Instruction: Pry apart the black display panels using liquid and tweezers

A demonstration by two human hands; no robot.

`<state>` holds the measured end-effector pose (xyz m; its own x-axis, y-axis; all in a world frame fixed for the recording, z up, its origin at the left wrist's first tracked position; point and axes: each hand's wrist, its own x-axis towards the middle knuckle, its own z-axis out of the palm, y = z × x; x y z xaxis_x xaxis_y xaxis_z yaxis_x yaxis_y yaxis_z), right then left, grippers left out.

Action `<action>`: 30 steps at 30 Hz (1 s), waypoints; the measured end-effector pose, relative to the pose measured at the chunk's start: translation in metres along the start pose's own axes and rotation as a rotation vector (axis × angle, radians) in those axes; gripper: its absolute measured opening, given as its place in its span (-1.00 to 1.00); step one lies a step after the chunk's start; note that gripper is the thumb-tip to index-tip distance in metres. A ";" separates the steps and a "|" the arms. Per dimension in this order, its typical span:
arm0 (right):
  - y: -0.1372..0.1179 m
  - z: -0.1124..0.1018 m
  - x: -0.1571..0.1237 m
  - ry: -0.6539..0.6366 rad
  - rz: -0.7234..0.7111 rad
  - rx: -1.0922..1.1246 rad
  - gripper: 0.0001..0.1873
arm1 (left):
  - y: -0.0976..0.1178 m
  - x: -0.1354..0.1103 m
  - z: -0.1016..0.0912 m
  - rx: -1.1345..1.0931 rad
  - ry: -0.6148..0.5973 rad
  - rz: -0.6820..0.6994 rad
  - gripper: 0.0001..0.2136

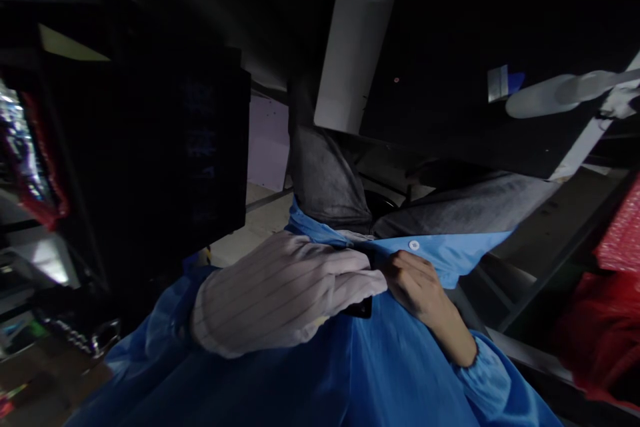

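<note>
My left hand (290, 290) wears a pale glove with thin dark stripes and lies across my lap, its fingers closed over a black flat object (361, 308). Only an edge of that object shows below the glove, so its kind is unclear. My bare right hand (416, 286) is beside the gloved fingertips, its fingers curled inward. Whatever those fingers may pinch is hidden. Both hands rest in front of my blue smock (395, 354), whose hem with a white button (413, 245) spreads over my grey trousers (330, 180).
A dark tabletop (450, 120) is ahead on the right, with a white bottle (543, 97) and a small silver-and-blue packet (499, 84) on it. A large black box (150, 147) stands at left. Red plastic wrap (607, 334) hangs at the right edge.
</note>
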<state>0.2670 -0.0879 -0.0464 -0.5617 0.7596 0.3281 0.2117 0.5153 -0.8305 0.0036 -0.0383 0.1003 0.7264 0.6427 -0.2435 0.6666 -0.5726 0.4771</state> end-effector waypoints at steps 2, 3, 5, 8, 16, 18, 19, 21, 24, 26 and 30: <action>0.001 0.000 0.000 -0.006 -0.004 -0.004 -0.63 | 0.001 0.003 -0.002 0.008 0.068 0.002 -0.39; 0.001 0.000 -0.001 -0.009 -0.001 -0.005 -0.63 | 0.001 0.004 -0.003 0.014 0.085 -0.001 -0.40; 0.002 0.001 -0.002 -0.011 0.004 -0.009 -0.62 | 0.001 0.005 -0.003 0.023 0.088 -0.001 -0.40; 0.003 0.002 -0.003 -0.003 0.004 -0.007 -0.64 | 0.001 0.004 -0.001 0.015 0.083 -0.005 -0.43; 0.005 0.002 0.001 -0.004 -0.006 -0.003 -0.68 | 0.000 0.003 0.002 0.019 0.114 -0.012 -0.42; 0.005 0.000 0.002 -0.021 0.004 0.000 -0.70 | -0.002 0.004 0.000 0.030 0.118 -0.021 -0.38; 0.006 -0.001 0.003 -0.028 0.014 -0.001 -0.70 | -0.004 0.004 -0.002 0.022 0.106 -0.022 -0.36; 0.006 -0.003 0.004 -0.045 0.043 0.003 -0.71 | -0.011 0.005 -0.005 -0.032 0.070 -0.025 -0.34; 0.008 -0.005 0.006 -0.068 0.085 0.031 -0.82 | -0.023 0.005 -0.008 -0.129 0.035 -0.039 -0.39; 0.010 -0.004 0.007 -0.058 0.096 0.068 -0.88 | -0.032 0.003 -0.007 -0.159 0.050 -0.037 -0.46; 0.010 0.003 0.009 -0.002 0.137 0.143 -0.91 | -0.045 -0.005 -0.002 -0.188 0.074 -0.011 -0.59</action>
<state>0.2615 -0.0777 -0.0531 -0.5373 0.8177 0.2066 0.1703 0.3451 -0.9230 -0.0300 -0.0145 0.0819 0.7004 0.6879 -0.1903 0.6266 -0.4650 0.6254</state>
